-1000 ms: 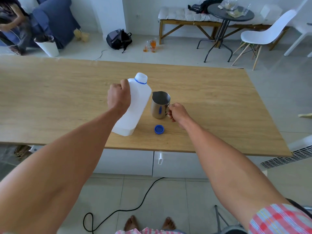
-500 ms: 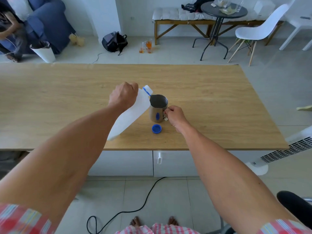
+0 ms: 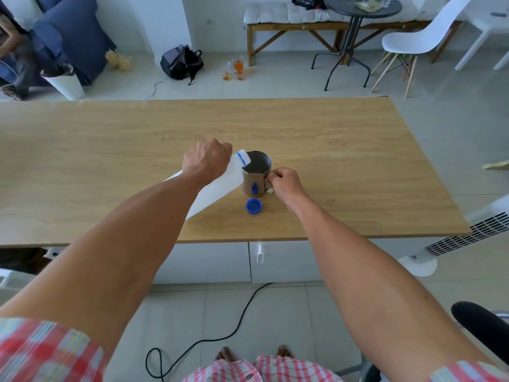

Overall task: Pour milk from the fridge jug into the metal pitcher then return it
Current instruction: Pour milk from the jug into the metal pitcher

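Left hand (image 3: 206, 161) grips the tipped jug (image 3: 217, 186), spout over the pitcher (image 3: 256, 175); right hand (image 3: 283, 183) pinches its handle; possibly milk inside.

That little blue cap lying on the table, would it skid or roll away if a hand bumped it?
The blue cap looks like light plastic, so a bump would probably slide it across the smooth wooden table. It lies flat with its open side up, so rolling seems unlikely unless it flips onto its edge. It lies just in front of the metal pitcher, which might stop a push that way.
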A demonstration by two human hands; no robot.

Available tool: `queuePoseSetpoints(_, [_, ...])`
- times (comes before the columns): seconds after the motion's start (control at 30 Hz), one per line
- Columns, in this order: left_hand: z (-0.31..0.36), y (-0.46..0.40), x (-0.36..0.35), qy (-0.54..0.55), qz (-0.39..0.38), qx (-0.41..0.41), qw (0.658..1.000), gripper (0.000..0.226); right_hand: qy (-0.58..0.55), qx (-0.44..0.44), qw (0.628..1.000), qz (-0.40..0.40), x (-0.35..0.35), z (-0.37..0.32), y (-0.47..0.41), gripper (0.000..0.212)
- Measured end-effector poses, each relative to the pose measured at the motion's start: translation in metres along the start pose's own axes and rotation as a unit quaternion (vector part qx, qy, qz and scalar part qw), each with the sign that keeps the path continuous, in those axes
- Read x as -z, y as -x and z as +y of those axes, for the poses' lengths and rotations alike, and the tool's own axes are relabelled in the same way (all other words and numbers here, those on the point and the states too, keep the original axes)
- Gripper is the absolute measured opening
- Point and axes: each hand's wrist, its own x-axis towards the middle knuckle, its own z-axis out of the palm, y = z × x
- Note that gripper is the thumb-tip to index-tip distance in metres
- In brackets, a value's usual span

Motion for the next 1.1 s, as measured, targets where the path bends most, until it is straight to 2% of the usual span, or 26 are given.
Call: queuePoseSetpoints(1.1, [0.015, -0.002, 0.009, -0.127, -0.047, -0.054, 0.989, 0.026, 0.017, -0.013, 1.0, -0.009, 0.005, 0.001, -0.009, 0.028])
